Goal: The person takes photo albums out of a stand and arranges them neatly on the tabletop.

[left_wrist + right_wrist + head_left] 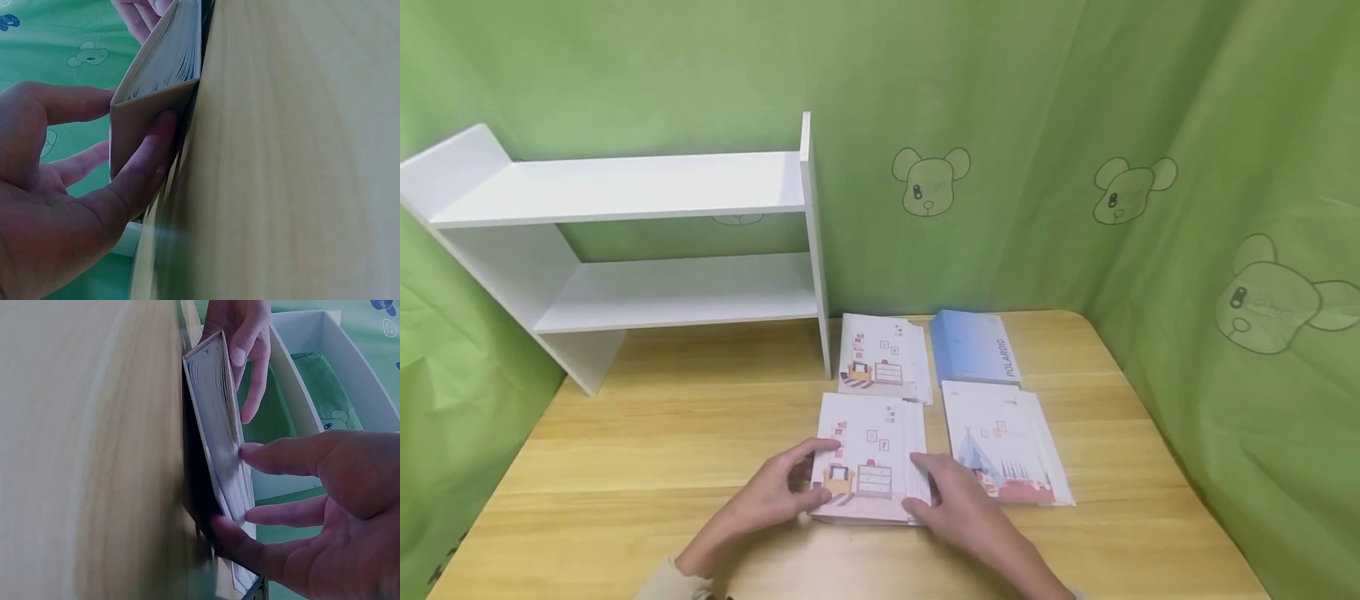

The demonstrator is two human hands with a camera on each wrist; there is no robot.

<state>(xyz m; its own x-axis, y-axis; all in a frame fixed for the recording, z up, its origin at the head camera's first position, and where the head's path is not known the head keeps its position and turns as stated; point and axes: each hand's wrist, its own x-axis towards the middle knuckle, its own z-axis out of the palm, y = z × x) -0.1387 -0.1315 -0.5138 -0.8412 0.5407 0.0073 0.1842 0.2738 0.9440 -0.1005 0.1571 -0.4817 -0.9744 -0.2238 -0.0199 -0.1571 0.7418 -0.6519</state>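
Note:
In the head view a white photo album (868, 454), with a drawing of an armchair and drawers on its cover, is between my two hands. My left hand (778, 492) grips its left side; the left wrist view shows the thumb on the plain spine (134, 128) and fingertips at the cover's edge. My right hand (966, 504) holds the opposite side, thumb low and fingers at the cover's edge. Packed page edges (215, 419) face the right wrist camera, which shows the album slightly tilted up from the table.
A similar white album (880, 358) lies just behind. On the right are a blue album (973, 346) marked POLAROID and a white album with a tent drawing (1000, 442). A white two-tier shelf (677, 292) stands at the back left of the wooden table (647, 450), before a green curtain (1000, 100).

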